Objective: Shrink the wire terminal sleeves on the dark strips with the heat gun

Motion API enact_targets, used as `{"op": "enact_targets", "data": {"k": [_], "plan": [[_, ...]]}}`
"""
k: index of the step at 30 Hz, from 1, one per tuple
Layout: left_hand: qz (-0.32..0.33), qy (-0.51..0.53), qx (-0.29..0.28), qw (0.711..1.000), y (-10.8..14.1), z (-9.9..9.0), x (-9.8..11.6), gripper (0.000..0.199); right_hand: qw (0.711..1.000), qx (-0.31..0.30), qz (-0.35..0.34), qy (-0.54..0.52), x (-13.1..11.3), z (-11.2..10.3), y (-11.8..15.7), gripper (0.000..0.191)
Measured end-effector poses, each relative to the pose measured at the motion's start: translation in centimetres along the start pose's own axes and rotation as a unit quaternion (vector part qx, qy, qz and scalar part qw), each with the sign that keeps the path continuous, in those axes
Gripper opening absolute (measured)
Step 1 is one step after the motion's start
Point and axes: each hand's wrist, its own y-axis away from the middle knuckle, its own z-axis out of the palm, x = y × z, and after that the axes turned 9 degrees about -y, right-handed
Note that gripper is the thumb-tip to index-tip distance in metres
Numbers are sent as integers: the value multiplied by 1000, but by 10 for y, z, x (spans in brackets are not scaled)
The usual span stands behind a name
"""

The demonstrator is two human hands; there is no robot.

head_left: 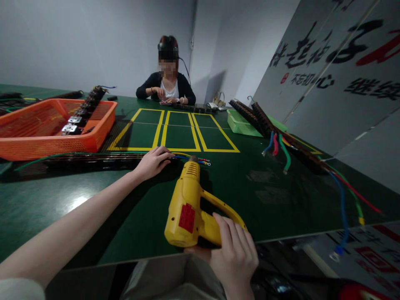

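Observation:
My right hand point(236, 246) is wrapped round the handle of a yellow heat gun point(184, 200) with a red label on its side. Its nozzle points away from me, close to the ends of several colored wires point(203, 161) with metal ring terminals. Those wires come out of the right end of a long dark terminal strip point(93, 160) lying across the table. My left hand point(153, 162) is closed over that end, its fingers curled on the wires; just what lies under the fingers is hidden.
On the left stands an orange basket point(56, 143) holding a dark strip. Yellow tape rectangles point(181, 149) mark the green table point(150, 221). More strips with hanging wires point(342, 200) lie right, by a green basket point(242, 125). A person point(168, 85) sits opposite, hands on the table.

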Motion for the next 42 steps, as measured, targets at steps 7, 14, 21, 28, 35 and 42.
{"op": "enact_targets", "data": {"k": [7,14,21,28,35,42], "plan": [[-1,16,5,1000,-1,0,-1,30,998,-24,4,-56,-19,15,-5,35],[3,20,0,1000,-2,-2,-1,31,998,-33,-3,-45,-24,15,-7,41],[6,9,-5,1000,-2,-5,1,30,997,-27,2,-67,-11,10,-7,33],[-36,14,-31,999,-23,-14,5,35,998,-51,2,-42,16,-1,1,38],[-75,15,-90,993,-46,1,0,33,998,-54,-27,12,42,-13,4,43],[-142,54,-166,974,-55,10,-6,35,989,-145,-12,-26,42,-29,-13,82]]}}
